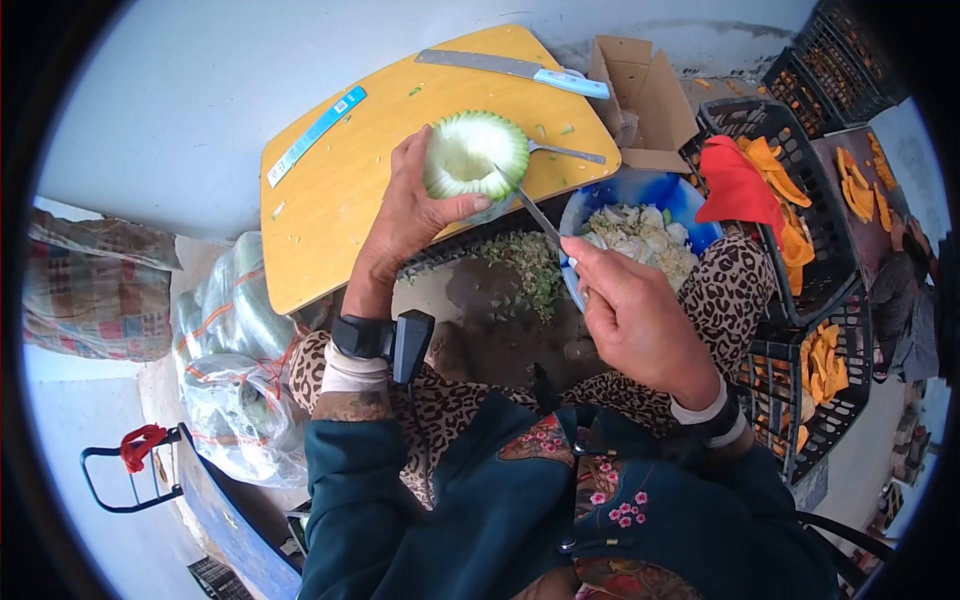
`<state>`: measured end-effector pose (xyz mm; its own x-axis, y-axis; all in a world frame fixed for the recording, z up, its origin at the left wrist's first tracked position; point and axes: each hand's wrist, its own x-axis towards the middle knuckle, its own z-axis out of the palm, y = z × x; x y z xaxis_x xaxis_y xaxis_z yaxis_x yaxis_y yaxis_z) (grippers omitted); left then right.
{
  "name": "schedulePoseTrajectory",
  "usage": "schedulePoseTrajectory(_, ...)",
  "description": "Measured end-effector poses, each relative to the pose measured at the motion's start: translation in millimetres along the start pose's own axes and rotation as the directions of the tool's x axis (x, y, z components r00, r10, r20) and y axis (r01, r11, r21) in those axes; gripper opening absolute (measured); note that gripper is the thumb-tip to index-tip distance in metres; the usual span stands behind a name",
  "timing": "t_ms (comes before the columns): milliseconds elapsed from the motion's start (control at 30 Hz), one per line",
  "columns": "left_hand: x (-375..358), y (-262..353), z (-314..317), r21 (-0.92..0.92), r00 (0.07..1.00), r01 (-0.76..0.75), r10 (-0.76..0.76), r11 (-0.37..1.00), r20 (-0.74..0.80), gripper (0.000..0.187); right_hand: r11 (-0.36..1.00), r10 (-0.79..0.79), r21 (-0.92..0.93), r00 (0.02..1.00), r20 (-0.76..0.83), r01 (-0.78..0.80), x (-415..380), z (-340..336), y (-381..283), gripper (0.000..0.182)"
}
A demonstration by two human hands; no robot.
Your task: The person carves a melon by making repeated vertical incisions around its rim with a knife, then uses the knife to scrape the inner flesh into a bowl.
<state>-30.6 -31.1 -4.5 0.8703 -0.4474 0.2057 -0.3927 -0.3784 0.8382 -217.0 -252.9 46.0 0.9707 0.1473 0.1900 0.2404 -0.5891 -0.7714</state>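
My left hand [415,200] is wrapped round the left side of a hollowed pale-green gourd [462,160], its open top facing me and its rim cut in a zigzag. In my right hand [635,310] is a small knife [538,215], whose blade tip meets the gourd's right rim. Behind the gourd, a metal spoon [575,154] lies on the yellow table [340,200]. A long knife [500,65] with a light-blue handle rests near the far edge. To the left lies a flat blue-and-white strip [318,135].
A blue-and-white basin [688,202] holding pale pulp and seeds stands right of the table. Behind it is an open cardboard box [640,95]. Black crates [830,270] of orange pieces line the right side; a red cloth [738,185] hangs there. Plastic bags [235,390] sit left.
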Motion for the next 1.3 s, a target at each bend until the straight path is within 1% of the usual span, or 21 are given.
schedulePoseTrajectory(100, 0, 0, 0, 0.009, 1.000, -0.002, 0.002, 1.000, 0.002, 0.122, 0.998, -0.069, -0.015, 0.997, -0.042, 0.069, 4, -1, 5, 0.049)
schedulePoseTrajectory(200, 1, 0, 1, 0.002, 1.000, -0.006, 0.006, 1.000, 0.002, 0.121, 0.998, -0.018, -0.065, 1.000, 0.001, 0.018, 4, -3, -6, 0.050)
schedulePoseTrajectory(300, 2, 1, 1, -0.006, 1.000, -0.004, 0.004, 1.000, 0.005, 0.121, 0.988, 0.022, -0.156, 1.000, 0.019, -0.019, 5, 2, -14, 0.051)
schedulePoseTrajectory(500, 2, 4, 0, -0.004, 1.000, 0.002, -0.002, 1.000, 0.008, 0.121, 0.986, 0.036, -0.160, 0.999, -0.033, -0.040, 14, 16, -15, 0.051)
schedulePoseTrajectory(600, 2, 2, -1, 0.002, 1.000, 0.001, -0.001, 1.000, 0.011, 0.120, 0.989, 0.013, -0.149, 0.998, -0.063, -0.023, 25, 21, -7, 0.051)
schedulePoseTrajectory(700, 2, 1, 0, -0.003, 1.000, -0.005, 0.005, 1.000, 0.008, 0.119, 0.995, -0.053, -0.095, 0.991, -0.124, 0.041, 38, 34, 10, 0.050)
schedulePoseTrajectory(800, 2, 1, 1, 0.004, 1.000, -0.016, 0.016, 1.000, -0.002, 0.118, 0.982, -0.059, -0.185, 0.987, -0.151, 0.031, 40, 43, 12, 0.053)
schedulePoseTrajectory(900, 1, 1, 0, 0.018, 0.999, -0.034, 0.034, 0.999, 0.001, 0.118, 0.967, -0.024, -0.254, 0.994, -0.106, -0.004, 32, 45, 9, 0.056)
schedulePoseTrajectory(1000, 1, 1, -2, 0.024, 0.999, -0.044, 0.044, 0.999, 0.019, 0.118, 0.930, -0.121, -0.359, 0.988, -0.097, 0.079, 26, 50, 17, 0.057)
schedulePoseTrajectory(1100, 0, 1, -3, 0.018, 0.999, -0.045, 0.045, 0.999, 0.027, 0.119, 0.933, -0.134, -0.346, 0.987, -0.093, 0.094, 13, 51, 24, 0.058)
schedulePoseTrajectory(1200, 0, -1, -4, 0.019, 0.998, -0.054, 0.053, 0.998, 0.030, 0.120, 0.935, -0.092, -0.349, 0.992, -0.087, 0.056, -5, 56, 33, 0.059)
schedulePoseTrajectory(1300, -2, -3, -5, 0.000, 0.998, -0.055, 0.055, 0.998, 0.037, 0.121, 0.933, -0.155, -0.342, 0.984, -0.089, 0.116, -11, 57, 38, 0.059)
